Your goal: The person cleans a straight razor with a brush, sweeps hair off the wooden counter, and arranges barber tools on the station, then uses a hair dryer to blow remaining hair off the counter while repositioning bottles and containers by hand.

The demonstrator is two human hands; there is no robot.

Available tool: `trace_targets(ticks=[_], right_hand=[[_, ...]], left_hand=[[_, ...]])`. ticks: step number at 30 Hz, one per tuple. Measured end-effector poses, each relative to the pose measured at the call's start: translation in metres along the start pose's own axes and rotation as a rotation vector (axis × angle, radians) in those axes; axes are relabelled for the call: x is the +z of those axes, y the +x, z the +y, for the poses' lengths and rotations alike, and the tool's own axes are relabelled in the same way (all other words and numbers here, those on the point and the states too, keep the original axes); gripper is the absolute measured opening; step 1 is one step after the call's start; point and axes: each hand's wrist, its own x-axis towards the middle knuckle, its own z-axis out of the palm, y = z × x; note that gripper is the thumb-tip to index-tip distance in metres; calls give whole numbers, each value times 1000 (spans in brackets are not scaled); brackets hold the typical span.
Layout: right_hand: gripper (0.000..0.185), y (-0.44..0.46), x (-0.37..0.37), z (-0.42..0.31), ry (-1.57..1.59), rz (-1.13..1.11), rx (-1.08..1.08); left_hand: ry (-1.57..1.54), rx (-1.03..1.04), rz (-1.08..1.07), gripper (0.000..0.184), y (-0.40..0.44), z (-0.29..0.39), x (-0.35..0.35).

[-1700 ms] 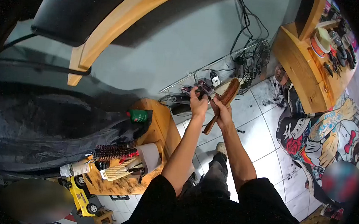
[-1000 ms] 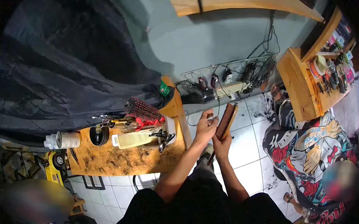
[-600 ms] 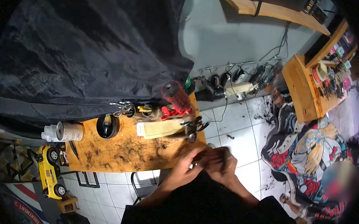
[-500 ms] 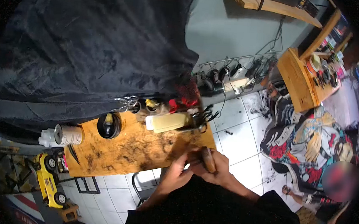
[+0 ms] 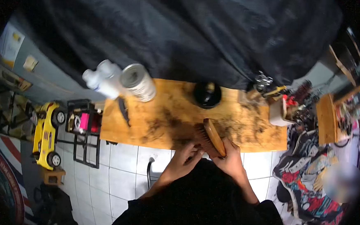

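Observation:
My right hand [image 5: 231, 157] is wrapped round a wooden brush [image 5: 214, 137] with dark bristles, which point left. Beside the bristles is my left hand [image 5: 185, 157], its fingers curled; what they hold, if anything, is hidden. Both hands are at the front edge of a wooden table [image 5: 244, 135] strewn with dark hair clippings. Behind the brush sits a round black bowl [image 5: 207, 95] with a small handled thing in it. A folded razor or dark comb-like tool [image 5: 123, 111] lies at the table's left.
A large can [image 5: 138, 83] and white bottles [image 5: 103, 79] stand at the table's back left. At its right end is a pale container [image 5: 279, 113] with brushes. Black cloth [image 5: 184, 34] hangs behind. A yellow toy car [image 5: 46, 135] is at far left; a person under a patterned cape [image 5: 304, 173] is at right.
The view has swung left, bringing the whole table in front. The brush has gone from beyond the table's right end to its front edge, and its bristles now face my left hand.

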Motion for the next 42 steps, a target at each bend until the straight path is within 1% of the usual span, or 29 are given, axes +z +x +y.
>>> trace_targets(ticks=[1,2,3,4,5,6,7,8,9,10,11,12,13,14,16,17,18,20,24,25,27,29,30,32,36,38,39,41,42], right_hand=[[39,3,6,-5,4,-25,-9],[43,7,11,-9,-72,-136,3],[48,12,17,-12,-150,-249,7],[48,16,25,-14,-149,-274,-20],[49,19,31,-12,-195,-365,0],[50,23,37,-14,-244,-452,19],[58,29,42,-18,-278,-486,-30],[58,36,48,-27,-285,-505,-45],[63,43,55,-39,-240,-473,-78],[68,49,63,-48,-191,-439,-108],[68,54,72,-52,-194,-456,-116],[60,60,81,-53,-271,-525,-73],[53,67,89,-57,-350,-591,-34],[53,72,94,-65,-360,-602,-50],[53,82,101,-82,-291,-695,-19],[53,82,108,-80,-355,-648,-137],[53,81,110,-80,-363,-657,-146],[51,81,112,-82,-283,-624,-89],[50,83,111,-85,-207,-597,-14],[50,83,110,-89,-213,-568,-11],[50,83,107,-88,-223,-530,-1],[49,79,106,-82,-164,-457,-26],[49,79,105,-81,-165,-455,-24],[48,78,104,-80,-116,-439,10],[50,79,104,-80,-110,-479,22],[50,75,103,-76,-27,-485,11],[50,73,102,-76,-33,-497,12],[55,69,99,-79,0,-420,-79],[55,67,97,-78,1,-425,-79]], left_hand=[[-120,-65,-8,22,-7,-4,-12],[-129,-68,16,22,-14,-8,-25],[-11,-143,39,23,-18,-5,-41],[-86,-91,123,24,-24,-16,-48],[-157,-32,204,26,-29,-26,-56],[-165,-28,235,26,-33,-29,-65],[-61,-37,346,26,-36,-32,-73],[43,-53,451,26,-38,-34,-80],[237,-45,622,17,-36,-23,-83],[230,-52,639,17,-36,-29,-92],[422,-13,761,19,-36,-40,-101],[616,30,883,23,-36,-44,-111],[625,-11,930,21,-35,-42,-120],[615,-13,950,21,-31,-45,-130],[800,-28,1062,26,-19,-50,-152],[805,7,1011,33,-13,-47,-161],[796,3,1024,33,-7,-44,-166],[848,115,1149,35,7,-38,-173],[955,148,1131,32,28,-60,-193],[661,101,1042,31,31,-57,-195],[370,57,929,30,33,-52,-195],[589,-53,897,27,27,-41,-188],[588,-52,895,27,26,-47,-186],[745,-15,842,25,21,-65,-183],[839,78,874,25,3,-56,-175],[245,-171,622,26,-9,-38,-176],[235,-178,629,26,-13,-33,-168],[-584,-131,724,32,-19,-26,-150],[-584,-134,730,32,-22,-22,-145]])
